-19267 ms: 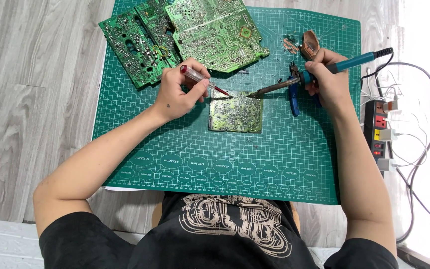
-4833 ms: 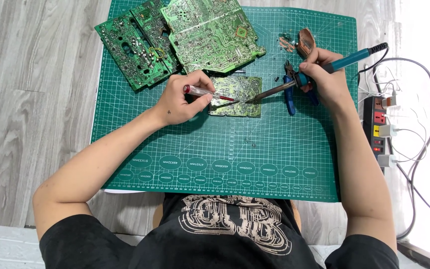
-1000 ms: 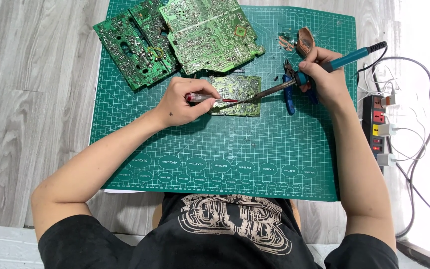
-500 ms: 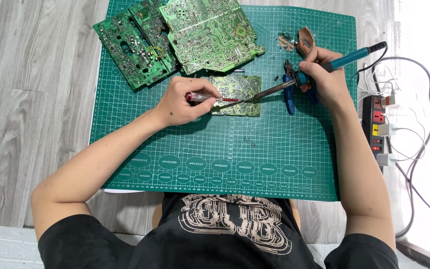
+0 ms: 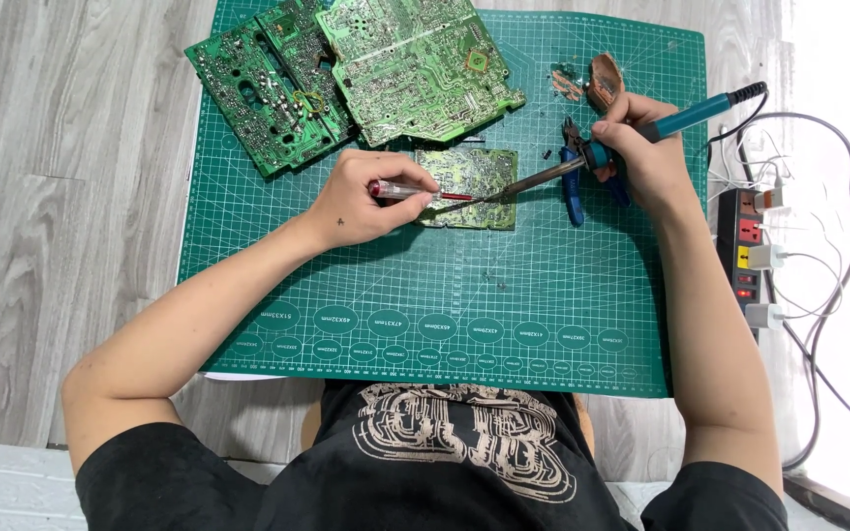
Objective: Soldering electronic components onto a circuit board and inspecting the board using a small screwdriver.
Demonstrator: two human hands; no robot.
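Head view, only 1 camera: left hand closed in a pencil grip on a thin clear-handled screwdriver with a red core; its shaft runs right, tip down on the small rectangular green circuit board lying flat near the middle top of the green gridded cutting mat. Right hand wrapped fully around the teal-handled soldering iron with a dark metal barrel; barrel slopes left and down, tip meeting the board's right part, just beside the screwdriver tip.

Judgement on doing this well: keep the iron tip steady on the 1 joint; let the left heel rest on the mat so the screwdriver pries lightly, not levers; board is not clamped, so sideways push could slide it. Left fingers sit near the hot tip; keep them back on the handle.

Around: 2 larger green circuit boards overlapping at the mat's top; blue-handled pliers just under the right hand; brown rounded object near the top right corner, kind unclear; white power strip with red lit switches and tangled cables off the mat's right edge.
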